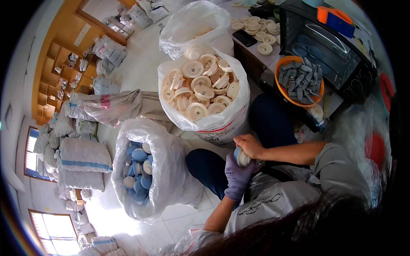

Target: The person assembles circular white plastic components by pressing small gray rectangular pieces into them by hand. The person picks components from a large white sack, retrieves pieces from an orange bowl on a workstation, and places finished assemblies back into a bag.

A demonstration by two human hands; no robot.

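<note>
In my lap, both hands grip one round plastic piece (pixel 242 158), cream-coloured with a blue face. My left hand (pixel 237 176), in a purple glove, wraps it from below. My bare right hand (pixel 251 146) closes over its upper side. The fingers partly hide the piece. Just beyond my knees stands a white sack (pixel 222 128) full of cream round discs (pixel 200 81) with small metal centres. Left of my knee, another white sack (pixel 171 170) holds blue and cream round pieces (pixel 139 170).
At right, an orange basket (pixel 320 96) of grey plastic parts (pixel 299 79) sits before a black toaster oven (pixel 341 51). A dark phone (pixel 244 38) and loose cream discs (pixel 265 49) lie on the table. Behind is another white bag (pixel 192 21). Stuffed sacks (pixel 83 158) line the left side.
</note>
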